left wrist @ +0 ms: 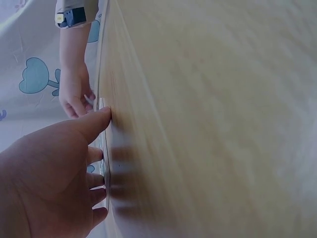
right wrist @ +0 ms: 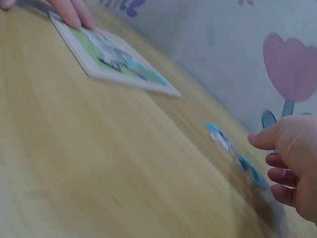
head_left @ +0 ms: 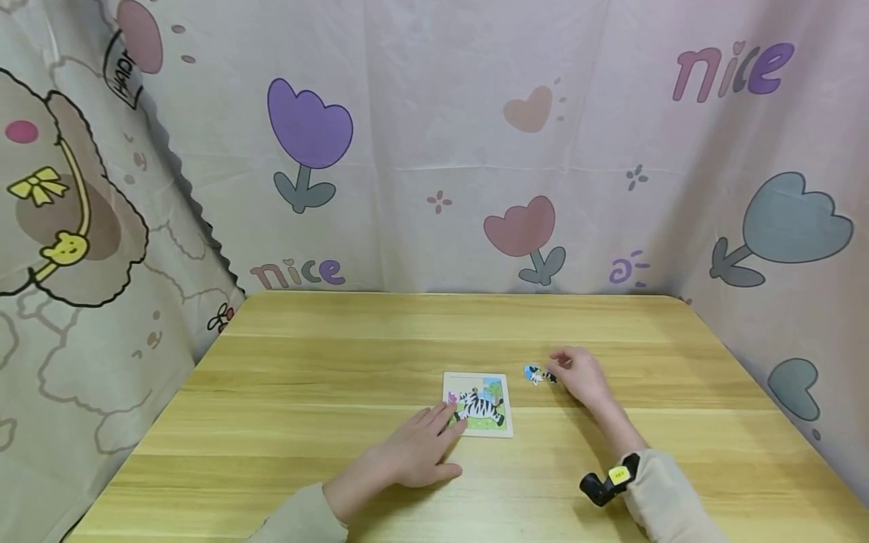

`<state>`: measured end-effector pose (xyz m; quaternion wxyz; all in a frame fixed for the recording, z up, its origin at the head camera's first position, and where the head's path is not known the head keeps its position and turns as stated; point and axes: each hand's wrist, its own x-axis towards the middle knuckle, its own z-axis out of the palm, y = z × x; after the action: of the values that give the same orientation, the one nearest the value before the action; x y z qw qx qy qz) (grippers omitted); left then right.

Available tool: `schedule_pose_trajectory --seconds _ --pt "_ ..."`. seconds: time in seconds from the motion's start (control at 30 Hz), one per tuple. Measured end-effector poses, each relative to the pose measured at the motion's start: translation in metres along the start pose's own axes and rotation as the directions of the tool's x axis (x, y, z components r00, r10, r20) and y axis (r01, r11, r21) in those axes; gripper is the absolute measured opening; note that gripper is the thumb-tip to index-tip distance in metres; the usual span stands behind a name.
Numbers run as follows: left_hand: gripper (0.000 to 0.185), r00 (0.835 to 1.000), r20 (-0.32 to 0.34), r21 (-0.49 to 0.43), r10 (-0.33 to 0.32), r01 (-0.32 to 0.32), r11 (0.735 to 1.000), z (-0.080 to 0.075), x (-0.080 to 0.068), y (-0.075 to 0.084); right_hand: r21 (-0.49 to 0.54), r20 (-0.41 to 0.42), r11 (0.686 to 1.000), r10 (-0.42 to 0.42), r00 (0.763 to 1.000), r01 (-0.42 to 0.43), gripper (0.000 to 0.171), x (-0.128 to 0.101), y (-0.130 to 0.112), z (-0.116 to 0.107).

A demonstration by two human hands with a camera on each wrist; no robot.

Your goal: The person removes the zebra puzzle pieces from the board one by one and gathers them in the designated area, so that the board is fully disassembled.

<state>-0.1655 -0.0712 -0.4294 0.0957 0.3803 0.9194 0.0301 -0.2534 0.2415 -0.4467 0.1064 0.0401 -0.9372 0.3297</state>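
Your puzzle board [head_left: 478, 406] lies flat near the middle of the tabletop [head_left: 326, 354], and from the head view it looks mostly filled — the zebra picture reads nearly whole, with a pale patch toward its upper left where a gap may remain. I judge the job well along but not finished, because loose pieces [head_left: 539, 374] lie on the wood at about 2 o'clock from the board, just beside it but apart from its edge.

Your left hand [head_left: 414, 451] rests flat, fingers straight and relaxed, its tips on the board's lower left corner at roughly 8 o'clock — steadying it, gripping nothing. Your right hand [head_left: 580, 375] sits at 3 o'clock from the pieces, fingers loosely curled; the right wrist view shows them near the blue pieces [right wrist: 233, 151] with a gap between, so nothing is pinched yet.

As for what the board holds: the seated pieces form a striped zebra on green ground with some blue above. How many pieces lie loose is too blurred to tell.
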Motion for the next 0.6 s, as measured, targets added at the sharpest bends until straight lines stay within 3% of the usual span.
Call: schedule_pose_trajectory --seconds 0.37,0.6 --pt "0.071 1.000 -0.008 0.037 0.010 -0.010 0.999 -0.002 0.001 0.001 0.139 0.095 0.984 -0.125 0.988 0.111 0.027 -0.005 -0.045 0.027" --pt "0.071 0.998 -0.035 0.084 0.049 -0.046 0.995 -0.007 0.007 0.004 0.193 0.182 0.974 -0.155 0.971 0.120 0.026 -0.015 -0.057 0.044"
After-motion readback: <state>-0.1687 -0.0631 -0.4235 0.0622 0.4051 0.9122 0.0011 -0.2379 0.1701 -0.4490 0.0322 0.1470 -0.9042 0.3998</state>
